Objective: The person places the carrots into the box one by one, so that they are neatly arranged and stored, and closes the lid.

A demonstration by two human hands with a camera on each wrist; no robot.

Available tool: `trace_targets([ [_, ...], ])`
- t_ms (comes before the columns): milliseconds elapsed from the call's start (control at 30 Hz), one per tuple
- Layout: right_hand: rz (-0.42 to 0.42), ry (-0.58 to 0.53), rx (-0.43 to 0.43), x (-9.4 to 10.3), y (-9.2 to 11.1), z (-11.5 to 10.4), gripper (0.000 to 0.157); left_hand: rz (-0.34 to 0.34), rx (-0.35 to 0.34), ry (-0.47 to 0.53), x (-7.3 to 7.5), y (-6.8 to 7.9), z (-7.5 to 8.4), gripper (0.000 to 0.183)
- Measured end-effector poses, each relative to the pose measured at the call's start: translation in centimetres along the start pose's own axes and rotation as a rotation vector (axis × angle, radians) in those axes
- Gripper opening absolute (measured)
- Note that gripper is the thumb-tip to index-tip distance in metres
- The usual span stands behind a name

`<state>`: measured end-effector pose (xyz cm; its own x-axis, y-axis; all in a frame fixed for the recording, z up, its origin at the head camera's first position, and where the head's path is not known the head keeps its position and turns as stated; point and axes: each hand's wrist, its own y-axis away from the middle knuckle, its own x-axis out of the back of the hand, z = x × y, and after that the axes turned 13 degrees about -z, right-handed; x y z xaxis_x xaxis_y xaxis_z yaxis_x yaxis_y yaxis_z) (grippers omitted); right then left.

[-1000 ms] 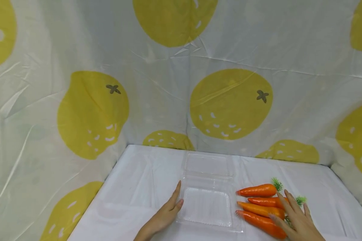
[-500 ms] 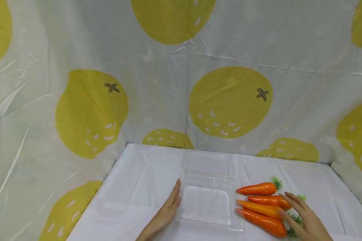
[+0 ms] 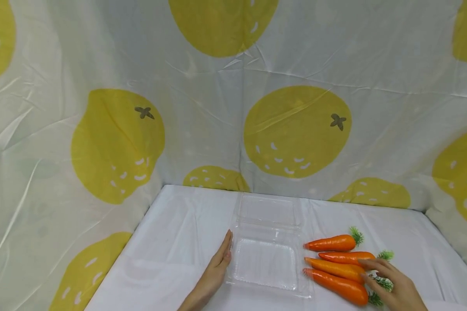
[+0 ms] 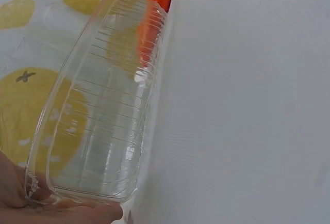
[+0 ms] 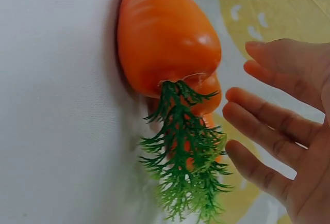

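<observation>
A clear plastic hinged box (image 3: 265,265) lies unfolded on the white-covered table, its lid (image 3: 268,210) laid back on the far side. My left hand (image 3: 215,274) touches the box's left edge with fingers nearly straight; the left wrist view has that hand (image 4: 56,211) at the box's near end. Right of the box, several orange carrots lie in a row, including the nearest carrot (image 3: 340,287), a lighter one (image 3: 331,268) and the farthest (image 3: 331,243). My right hand (image 3: 397,285) hovers at their leafy ends, fingers loosely bent and apart from the large carrot (image 5: 165,38) in its wrist view.
Green frilly tops (image 5: 180,146) stick out from the carrots' thick ends toward the right. A pale curtain (image 3: 202,121) printed with yellow lemons hangs behind and beside the table (image 3: 179,224).
My right hand has drawn back a little to the right, uncovering more carrot, and its fingers have come closer together. The left hand has stayed at the box's edge.
</observation>
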<state>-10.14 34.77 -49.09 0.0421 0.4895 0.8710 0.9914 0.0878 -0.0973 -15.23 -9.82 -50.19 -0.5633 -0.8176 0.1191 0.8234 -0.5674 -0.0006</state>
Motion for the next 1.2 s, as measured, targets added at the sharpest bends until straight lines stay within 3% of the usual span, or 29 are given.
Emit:
trace_targets([
  [200, -0.036, -0.021, -0.031, -0.7, 0.0, 0.2, 0.029, 0.018, -0.003, -0.003, -0.1, 0.2, -0.1, 0.060],
  [667, 0.021, 0.005, 0.039, -1.8, -0.2, 0.8, 0.031, 0.024, -0.008, 0.013, -0.2, 0.0, -0.2, 0.059],
  [900, -0.014, 0.007, 0.022, -1.9, -0.4, 0.9, 0.025, 0.022, -0.007, 0.002, -0.1, -0.2, -0.4, 0.058],
  [1200, -0.089, -0.014, 0.001, -2.0, -0.5, 1.3, 0.030, 0.028, -0.022, -0.009, -0.3, 0.0, -0.1, 0.058],
])
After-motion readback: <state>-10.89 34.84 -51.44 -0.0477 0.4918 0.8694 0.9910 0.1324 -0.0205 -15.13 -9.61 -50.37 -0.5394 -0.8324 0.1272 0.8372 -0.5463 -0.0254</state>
